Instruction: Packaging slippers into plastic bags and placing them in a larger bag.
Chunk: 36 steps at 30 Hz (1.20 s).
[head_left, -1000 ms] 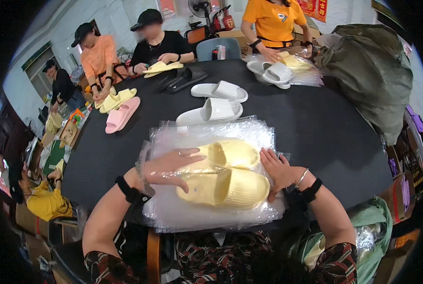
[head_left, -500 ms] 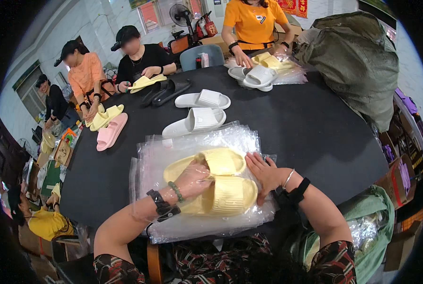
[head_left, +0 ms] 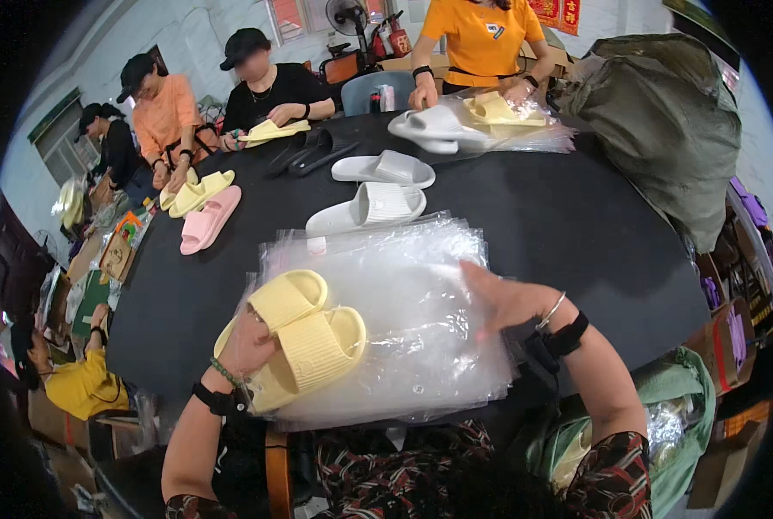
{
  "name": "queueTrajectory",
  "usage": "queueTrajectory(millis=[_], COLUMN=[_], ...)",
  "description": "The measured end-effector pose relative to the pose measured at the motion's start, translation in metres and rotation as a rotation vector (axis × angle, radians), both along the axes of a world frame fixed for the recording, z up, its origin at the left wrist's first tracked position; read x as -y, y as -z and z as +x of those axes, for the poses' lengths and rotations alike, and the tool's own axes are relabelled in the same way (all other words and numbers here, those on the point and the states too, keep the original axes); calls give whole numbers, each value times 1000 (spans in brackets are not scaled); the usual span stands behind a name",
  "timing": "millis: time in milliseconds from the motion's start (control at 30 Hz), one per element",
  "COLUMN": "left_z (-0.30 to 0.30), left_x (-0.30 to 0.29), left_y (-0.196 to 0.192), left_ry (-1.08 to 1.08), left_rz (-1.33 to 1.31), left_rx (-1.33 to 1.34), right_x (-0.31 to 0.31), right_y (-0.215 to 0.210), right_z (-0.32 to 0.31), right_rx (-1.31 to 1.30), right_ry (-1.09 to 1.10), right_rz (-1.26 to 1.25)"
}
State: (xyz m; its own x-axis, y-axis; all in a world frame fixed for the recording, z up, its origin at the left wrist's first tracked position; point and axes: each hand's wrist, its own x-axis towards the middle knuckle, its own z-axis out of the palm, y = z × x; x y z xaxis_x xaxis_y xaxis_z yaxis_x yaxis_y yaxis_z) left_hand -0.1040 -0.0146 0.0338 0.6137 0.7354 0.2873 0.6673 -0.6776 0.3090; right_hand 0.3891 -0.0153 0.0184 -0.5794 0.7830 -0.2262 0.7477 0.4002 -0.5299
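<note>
A pair of yellow ribbed slide slippers (head_left: pixel 317 346) lies tilted over the left part of a stack of clear plastic bags (head_left: pixel 412 303). My left hand (head_left: pixel 252 344) is closed on the pair, gripping it around the middle where the two slippers meet. Some of that hand's fingers are hidden by the slippers. Over the right edge of the bags is my right hand (head_left: pixel 512 298), slightly blurred, with thumb and fingers apart and nothing between them.
Beyond the bags on the black table (head_left: pixel 594 251) lie two light grey slippers (head_left: pixel 369 208), black slippers (head_left: pixel 313 154) and a pink slipper (head_left: pixel 211 221). Several people handle slippers around the table. A large grey-green sack (head_left: pixel 663 130) stands at the right, a green sack (head_left: pixel 689 389) below it.
My left hand has moved left with the yellow slippers, baring the middle of the bag stack. My right hand has lifted from its flat rest beside the slippers.
</note>
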Motion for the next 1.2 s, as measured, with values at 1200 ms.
queueTrajectory(millis=[1200], left_z=[-12], left_x=[-33], left_y=[31], left_ry=[-81], left_rz=[151], left_rx=[80], right_x=[18], right_y=[-27], right_z=[-58], right_rx=[-120], right_ry=[168], right_rz=[772])
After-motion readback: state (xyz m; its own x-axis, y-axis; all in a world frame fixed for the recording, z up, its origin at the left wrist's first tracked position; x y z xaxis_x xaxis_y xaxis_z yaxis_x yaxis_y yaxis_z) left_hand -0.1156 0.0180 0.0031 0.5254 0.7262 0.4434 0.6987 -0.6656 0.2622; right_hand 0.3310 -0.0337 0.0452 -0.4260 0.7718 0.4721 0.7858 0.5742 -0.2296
